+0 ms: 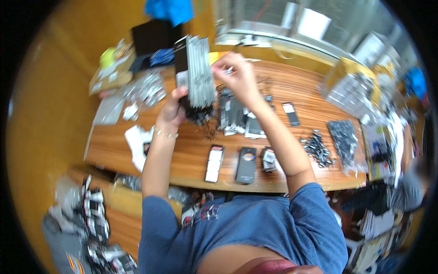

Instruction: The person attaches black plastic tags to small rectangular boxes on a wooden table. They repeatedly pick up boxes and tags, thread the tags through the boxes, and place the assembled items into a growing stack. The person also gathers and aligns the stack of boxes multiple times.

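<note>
My left hand (172,109) is closed round the lower end of a thick stack of hang tags (198,73), held upright above the table. Their edges look grey-white, the outer face is black, and dark strings dangle in a tangle from the bottom. My right hand (239,75) is beside the stack's right side, its fingers pinched together. A small whitish bit shows at those fingertips, too blurred to name. Under my hands, more dark tags (232,112) lie in a heap on the table.
Along the near table edge (292,183) lie a white-faced tag (214,163), a black tag (246,165) and a small bundle (269,160). To the right are a single tag (290,114), a pile of small dark pieces (318,148) and a plastic bag (343,141). Another person (404,189) is at far right.
</note>
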### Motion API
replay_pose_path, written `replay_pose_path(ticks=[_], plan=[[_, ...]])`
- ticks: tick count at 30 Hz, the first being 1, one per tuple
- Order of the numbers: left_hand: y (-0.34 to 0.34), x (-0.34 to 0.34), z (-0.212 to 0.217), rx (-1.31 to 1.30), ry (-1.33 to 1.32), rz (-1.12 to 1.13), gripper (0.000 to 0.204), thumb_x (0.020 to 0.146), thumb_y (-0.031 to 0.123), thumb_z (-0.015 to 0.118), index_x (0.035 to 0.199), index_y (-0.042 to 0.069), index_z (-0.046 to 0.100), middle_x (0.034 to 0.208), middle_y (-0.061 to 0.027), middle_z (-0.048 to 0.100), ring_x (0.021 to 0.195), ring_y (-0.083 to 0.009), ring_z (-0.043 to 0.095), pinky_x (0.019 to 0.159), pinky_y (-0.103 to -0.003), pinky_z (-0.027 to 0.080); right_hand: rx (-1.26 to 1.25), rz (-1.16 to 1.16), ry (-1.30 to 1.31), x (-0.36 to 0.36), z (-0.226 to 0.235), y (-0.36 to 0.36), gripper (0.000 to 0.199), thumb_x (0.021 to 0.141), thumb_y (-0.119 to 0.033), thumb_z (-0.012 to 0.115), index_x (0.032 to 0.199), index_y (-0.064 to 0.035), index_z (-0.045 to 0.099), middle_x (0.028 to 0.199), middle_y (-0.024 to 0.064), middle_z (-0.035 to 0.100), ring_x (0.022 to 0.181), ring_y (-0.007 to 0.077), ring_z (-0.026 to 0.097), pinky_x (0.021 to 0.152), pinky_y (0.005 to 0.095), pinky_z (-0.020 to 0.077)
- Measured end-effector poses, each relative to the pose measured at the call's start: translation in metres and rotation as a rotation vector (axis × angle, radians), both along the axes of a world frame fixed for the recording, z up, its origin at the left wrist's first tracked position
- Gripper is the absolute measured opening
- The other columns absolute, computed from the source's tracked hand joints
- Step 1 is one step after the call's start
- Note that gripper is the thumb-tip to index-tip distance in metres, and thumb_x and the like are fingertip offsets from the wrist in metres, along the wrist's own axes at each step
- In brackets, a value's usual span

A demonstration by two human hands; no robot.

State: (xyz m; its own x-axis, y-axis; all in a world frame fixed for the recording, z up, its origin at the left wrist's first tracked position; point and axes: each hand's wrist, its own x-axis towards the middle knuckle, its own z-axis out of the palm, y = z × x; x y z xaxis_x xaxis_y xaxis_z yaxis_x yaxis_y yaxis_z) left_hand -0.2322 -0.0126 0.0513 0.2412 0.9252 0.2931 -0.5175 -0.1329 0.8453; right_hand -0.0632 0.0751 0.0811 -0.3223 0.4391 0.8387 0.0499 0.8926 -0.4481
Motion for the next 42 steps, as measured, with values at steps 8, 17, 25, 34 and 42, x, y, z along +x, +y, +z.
replay_pose_path(ticks=[8, 17, 25, 34, 42], plan=[[0.043, 0.047, 0.0, -0.037, -0.116, -0.075, 0.053, 0.073, 0.033, 0.063, 0.108, -0.005, 0.051, 0.103, -0.0126, 0.059, 0.093, -0.0226, 0.058, 0.085, -0.035, 0.046, 0.147, -0.281, 0.113, 0.077, 0.024, -0.019, 0.008, 0.066, -0.007, 0.067, 0.07, -0.0028, 0.061, 0.069, 0.0079, 0.057, 0.07, 0.0237, 0.056, 0.062, 0.0332, 0.0448], [0.06, 0.096, -0.008, -0.015, -0.013, -0.223, 0.071, 0.073, 0.038, 0.066, 0.123, -0.004, 0.037, 0.114, -0.0147, 0.052, 0.103, -0.0266, 0.053, 0.092, -0.039, 0.042, -0.206, -0.152, 0.192, 0.138, 0.018, -0.033, 0.01, 0.071, -0.008, 0.061, 0.074, 0.0015, 0.06, 0.067, 0.0086, 0.06, 0.061, 0.0139, 0.058, 0.056, 0.026, 0.0468], [0.056, 0.111, -0.016, -0.108, 0.013, -0.214, 0.073, 0.07, 0.038, 0.069, 0.121, -0.006, 0.038, 0.112, -0.0175, 0.052, 0.102, -0.0292, 0.054, 0.091, -0.039, 0.043, -0.398, -0.085, 0.188, 0.148, -0.002, -0.033, 0.012, 0.076, -0.009, 0.06, 0.076, 0.0021, 0.06, 0.069, 0.0082, 0.062, 0.062, 0.012, 0.06, 0.059, 0.0251, 0.048], [0.051, 0.147, -0.017, -0.077, -0.208, -0.543, 0.074, 0.051, 0.039, 0.081, 0.102, 0.001, 0.044, 0.091, -0.0134, 0.054, 0.076, -0.0247, 0.055, 0.07, -0.034, 0.041, -0.99, 0.597, 0.413, 0.162, -0.025, -0.01, 0.01, 0.085, -0.016, 0.054, 0.084, -0.0055, 0.053, 0.08, 0.0012, 0.056, 0.075, 0.0107, 0.054, 0.069, 0.0238, 0.0441], [0.055, 0.14, -0.037, -0.062, -0.246, -0.76, 0.073, 0.045, 0.036, 0.084, 0.098, 0.005, 0.044, 0.085, -0.0113, 0.056, 0.076, -0.0243, 0.056, 0.067, -0.032, 0.038, -1.299, 1.358, 0.491, 0.191, -0.022, 0.0, 0.013, 0.088, -0.017, 0.047, 0.082, -0.0067, 0.051, 0.067, -0.0021, 0.044, 0.065, 0.0116, 0.046, 0.064, 0.028, 0.0398]])
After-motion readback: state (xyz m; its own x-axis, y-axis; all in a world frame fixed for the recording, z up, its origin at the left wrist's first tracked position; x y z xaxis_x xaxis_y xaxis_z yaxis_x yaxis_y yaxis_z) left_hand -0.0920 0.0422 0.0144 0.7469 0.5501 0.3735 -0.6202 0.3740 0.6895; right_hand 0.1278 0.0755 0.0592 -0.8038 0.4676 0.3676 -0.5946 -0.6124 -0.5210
